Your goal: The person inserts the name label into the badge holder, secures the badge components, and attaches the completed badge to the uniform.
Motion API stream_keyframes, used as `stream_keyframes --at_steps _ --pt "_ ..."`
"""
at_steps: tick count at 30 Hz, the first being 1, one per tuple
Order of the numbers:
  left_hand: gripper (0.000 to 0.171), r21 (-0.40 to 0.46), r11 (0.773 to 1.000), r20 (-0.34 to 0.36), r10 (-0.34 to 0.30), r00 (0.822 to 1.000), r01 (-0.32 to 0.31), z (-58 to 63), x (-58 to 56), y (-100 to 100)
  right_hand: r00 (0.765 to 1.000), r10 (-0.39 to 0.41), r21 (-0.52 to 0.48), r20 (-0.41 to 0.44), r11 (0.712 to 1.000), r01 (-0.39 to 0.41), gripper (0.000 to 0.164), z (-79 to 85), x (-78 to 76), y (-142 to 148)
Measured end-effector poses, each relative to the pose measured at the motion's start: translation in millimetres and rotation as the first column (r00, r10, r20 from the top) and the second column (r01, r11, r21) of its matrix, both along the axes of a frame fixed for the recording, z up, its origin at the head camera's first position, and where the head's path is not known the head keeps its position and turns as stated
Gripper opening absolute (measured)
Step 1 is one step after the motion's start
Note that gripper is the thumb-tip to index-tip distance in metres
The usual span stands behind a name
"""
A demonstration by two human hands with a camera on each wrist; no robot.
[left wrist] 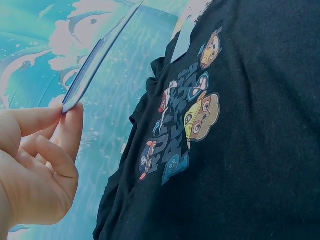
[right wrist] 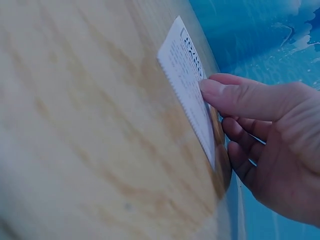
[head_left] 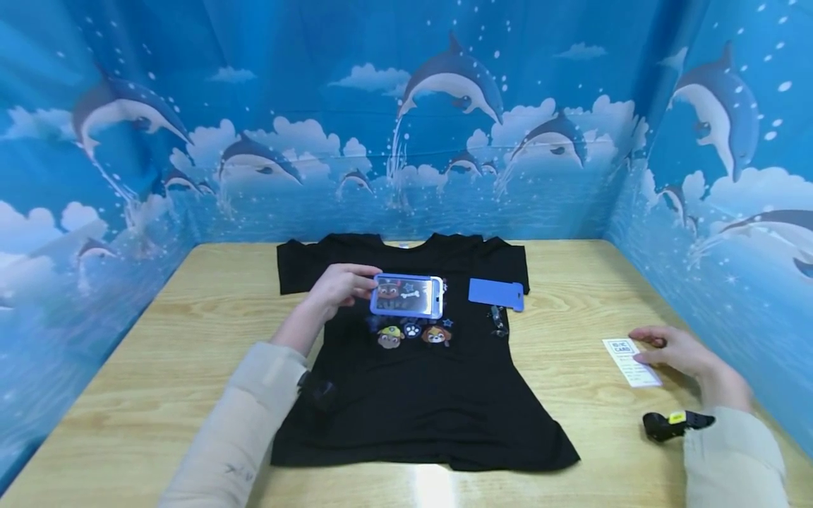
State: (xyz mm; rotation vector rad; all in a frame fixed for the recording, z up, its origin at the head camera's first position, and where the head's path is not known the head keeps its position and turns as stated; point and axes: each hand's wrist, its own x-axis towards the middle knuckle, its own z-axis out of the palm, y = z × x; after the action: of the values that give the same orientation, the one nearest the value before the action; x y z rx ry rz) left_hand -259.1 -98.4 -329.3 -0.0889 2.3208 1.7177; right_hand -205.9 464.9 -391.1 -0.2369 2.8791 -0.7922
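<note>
My left hand (head_left: 336, 289) pinches one short end of a clear card holder (head_left: 409, 298) with a blue frame, holding it above a black T-shirt (head_left: 419, 409). The left wrist view shows this holder (left wrist: 97, 62) nearly edge-on between thumb and fingers, raised off the cloth. Out to the right, my right hand (head_left: 682, 353) pinches the side of a white printed card (head_left: 625, 360) marked "CARD". From the right wrist, the thumb lies on the face of the card (right wrist: 182, 75), low over the wooden table (right wrist: 90, 125).
A flat blue cover piece (head_left: 492, 291) lies on the shirt's right part, with a small black and shiny item (head_left: 498, 321) just below it. Dolphin-print curtains (head_left: 394, 92) enclose the table's back and sides.
</note>
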Motion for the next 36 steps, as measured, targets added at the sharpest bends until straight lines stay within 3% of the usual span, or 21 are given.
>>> stream_keyframes --at_steps 8,23,36 --pt "0.031 0.000 1.000 0.004 0.010 1.000 -0.010 -1.4 -0.2 -1.7 1.000 0.014 -0.006 0.001 1.000 -0.014 0.048 0.6 -3.6 -2.1" --pt "0.031 0.003 1.000 0.002 0.016 1.000 -0.016 -2.0 -0.3 -5.1 0.994 0.006 0.005 0.111 1.000 -0.007 0.038 7.0 -8.8 -7.0" --pt "0.031 0.018 1.000 0.014 0.014 1.000 -0.014 -5.8 -2.6 -2.9 0.993 -0.038 0.062 0.116 0.998 0.030 0.059 12.9 -3.2 -7.2"
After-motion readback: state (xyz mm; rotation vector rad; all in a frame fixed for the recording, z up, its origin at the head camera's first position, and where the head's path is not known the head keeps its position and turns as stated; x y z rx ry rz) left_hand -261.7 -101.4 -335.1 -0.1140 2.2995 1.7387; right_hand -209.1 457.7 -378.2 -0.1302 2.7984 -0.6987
